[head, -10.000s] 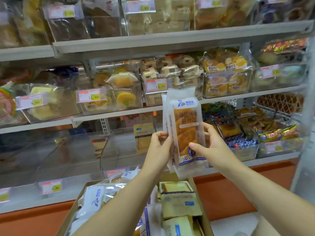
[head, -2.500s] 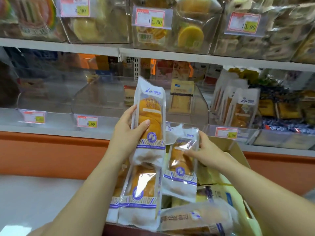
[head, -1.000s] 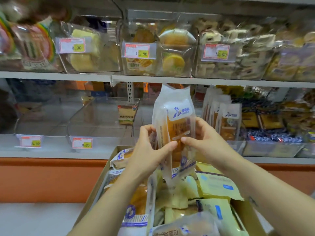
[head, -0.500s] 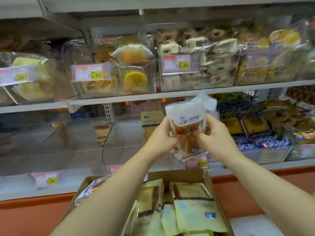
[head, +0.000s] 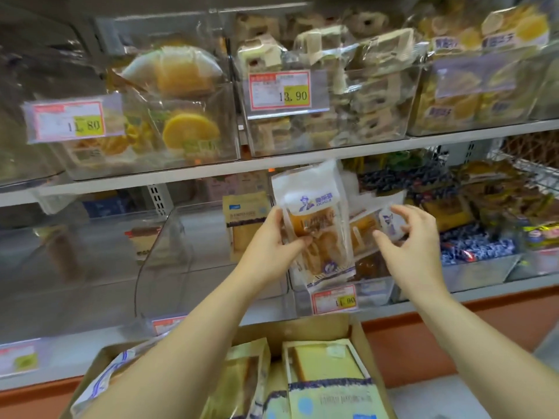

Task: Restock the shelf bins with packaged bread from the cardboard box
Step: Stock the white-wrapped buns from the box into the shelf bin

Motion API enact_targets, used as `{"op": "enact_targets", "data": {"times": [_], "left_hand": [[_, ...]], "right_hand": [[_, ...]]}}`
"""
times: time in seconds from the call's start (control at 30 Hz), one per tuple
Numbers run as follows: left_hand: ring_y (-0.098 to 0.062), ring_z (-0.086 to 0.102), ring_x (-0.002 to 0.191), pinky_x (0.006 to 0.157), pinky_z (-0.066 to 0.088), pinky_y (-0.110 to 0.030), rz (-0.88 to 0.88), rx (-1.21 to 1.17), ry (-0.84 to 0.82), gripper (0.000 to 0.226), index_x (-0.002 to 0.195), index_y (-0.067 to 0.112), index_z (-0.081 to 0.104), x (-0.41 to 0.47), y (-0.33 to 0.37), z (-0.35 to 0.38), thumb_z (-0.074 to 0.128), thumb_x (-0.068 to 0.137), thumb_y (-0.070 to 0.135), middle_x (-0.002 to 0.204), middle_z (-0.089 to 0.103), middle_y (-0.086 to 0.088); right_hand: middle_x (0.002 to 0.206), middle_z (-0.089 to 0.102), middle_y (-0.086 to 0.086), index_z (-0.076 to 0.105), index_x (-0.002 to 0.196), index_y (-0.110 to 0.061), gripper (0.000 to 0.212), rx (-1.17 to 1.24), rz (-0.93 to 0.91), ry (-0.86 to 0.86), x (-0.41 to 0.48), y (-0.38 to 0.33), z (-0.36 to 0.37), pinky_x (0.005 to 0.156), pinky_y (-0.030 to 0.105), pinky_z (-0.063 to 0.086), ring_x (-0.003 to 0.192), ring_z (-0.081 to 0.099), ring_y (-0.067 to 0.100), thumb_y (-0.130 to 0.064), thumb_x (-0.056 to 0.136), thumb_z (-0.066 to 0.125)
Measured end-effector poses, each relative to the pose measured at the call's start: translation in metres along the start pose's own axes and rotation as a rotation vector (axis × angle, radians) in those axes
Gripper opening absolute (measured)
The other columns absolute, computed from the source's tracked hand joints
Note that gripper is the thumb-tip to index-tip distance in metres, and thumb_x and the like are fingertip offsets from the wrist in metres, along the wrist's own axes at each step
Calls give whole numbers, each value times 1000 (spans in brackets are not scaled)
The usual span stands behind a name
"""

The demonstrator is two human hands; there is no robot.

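Half a second on, carrying the pack (head: 314, 219) with the left hand (head: 272, 246) alone: pinching its left edge, thumb across the front, fingers curled behind. Having let go with the right hand (head: 408, 237), no longer sharing the hold as in the moment before. Hovering that hand just right of the pack, fingers spread and loosely bent, clasping nothing. Reaching toward a second pack (head: 385, 222) already leaning inside the bin (head: 375, 290), possibly brushing its top corner, though not showing clearly in this view. Keeping the held pack upright, logo end up, at the mouth of the bin and above its price tag (head: 334, 300), lower end dipping either behind the bin's front or just before it, not showing which. Standing closer to the shelf (head: 302, 163) than before, looking more squarely into the bin.

Judging from this: switching from carrying to placing. Probably freeing the right hand to push the leaning pack back or straighten it, making room for the new one at the front. Still needing to lower and release the pack, so not yet counting it as stocked. Leaving plenty for later: yellow packs (head: 326, 370) lying in the box (head: 302, 326) below the forearms, and a left bin (head: 157, 267) holding only a lone pack (head: 245, 228).
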State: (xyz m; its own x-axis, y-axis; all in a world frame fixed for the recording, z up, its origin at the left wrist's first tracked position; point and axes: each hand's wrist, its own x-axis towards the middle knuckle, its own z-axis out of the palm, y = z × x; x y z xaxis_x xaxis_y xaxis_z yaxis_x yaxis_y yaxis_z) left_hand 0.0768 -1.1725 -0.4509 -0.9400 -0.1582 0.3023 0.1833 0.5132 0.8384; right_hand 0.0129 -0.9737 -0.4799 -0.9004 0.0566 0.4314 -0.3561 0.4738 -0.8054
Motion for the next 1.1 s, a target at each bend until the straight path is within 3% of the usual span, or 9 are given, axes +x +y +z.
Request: {"op": "enact_targets", "data": {"times": [0.07, 0.23, 0.37, 0.47, 0.6, 0.7, 0.83, 0.93, 1.1], "left_hand": [[-2, 56, 110, 95, 45, -23, -2, 9, -8, 41, 119, 30, 47, 0, 3, 2, 66, 87, 12, 115, 59, 16], [-4, 56, 110, 92, 44, -21, -22, 20, -8, 45, 123, 28, 45, -1, 7, 1, 66, 86, 12, 113, 59, 16], [-8, 57, 111, 96, 46, -29, -60, 9, -2, 45, 124, 28, 44, -3, 8, 0, 66, 87, 13, 115, 60, 14], [-8, 57, 110, 97, 48, -34, -71, -17, 5, 44, 121, 31, 42, -6, 10, -1, 64, 88, 12, 112, 59, 17], [7, 56, 104, 86, 47, -11, -4, -12, 34, 41, 118, 32, 44, -16, 15, -1, 62, 89, 10, 108, 57, 26], [20, 53, 97, 75, 42, 0, 48, -17, 97, 39, 116, 29, 47, -26, 16, 2, 61, 89, 5, 106, 58, 28], [22, 50, 100, 74, 39, 1, 79, -80, 211, 43, 117, 31, 48, -31, 14, 7, 62, 88, 1, 110, 58, 25], [27, 48, 94, 72, 38, 3, 62, -49, 216, 47, 103, 43, 46, -31, 12, 12, 62, 87, 1, 103, 55, 29], [10, 53, 99, 81, 42, -6, -67, 76, 255, 46, 105, 45, 46, -17, -12, 11, 58, 89, 3, 106, 56, 25]], "right_hand": [[149, 27, 2, 32, 143, -23, 67, -41, 103, 16, 3, 9, -1, 108, 47, 33, 136, 26, 25, -23, 86, 68], [151, 26, 10, 9, 151, -24, 95, 2, 276, -203, 22, 5, -3, 107, 47, 30, 140, 16, 26, -31, 81, 73], [125, 53, 8, 46, 128, -19, 58, -170, 265, -316, 36, 7, -5, 95, 41, 31, 129, 30, 33, -39, 80, 72], [95, 51, 0, 52, 99, -21, 31, -206, 206, -370, 34, 2, -12, 82, 37, 28, 119, 35, 30, -40, 82, 70], [89, 59, -2, 58, 94, -18, 24, -42, 48, -227, 28, -11, -18, 78, 39, 45, 97, 54, 27, -25, 78, 75], [98, 58, 2, 60, 98, -17, 25, 3, -98, -127, 28, -26, -15, 65, 30, 42, 86, 56, 18, -14, 79, 74], [101, 49, 0, 62, 102, -14, 27, -58, -258, -98, 26, -45, 6, 70, 19, 37, 87, 48, 11, 0, 80, 67], [102, 46, -3, 63, 104, -14, 30, -42, -295, -163, 24, -43, 34, 75, 26, 46, 92, 52, 16, 4, 80, 65], [137, 46, 1, 46, 137, -18, 55, 110, -245, -345, 26, -37, 45, 109, 33, 36, 128, 43, 15, 8, 88, 50]]}}
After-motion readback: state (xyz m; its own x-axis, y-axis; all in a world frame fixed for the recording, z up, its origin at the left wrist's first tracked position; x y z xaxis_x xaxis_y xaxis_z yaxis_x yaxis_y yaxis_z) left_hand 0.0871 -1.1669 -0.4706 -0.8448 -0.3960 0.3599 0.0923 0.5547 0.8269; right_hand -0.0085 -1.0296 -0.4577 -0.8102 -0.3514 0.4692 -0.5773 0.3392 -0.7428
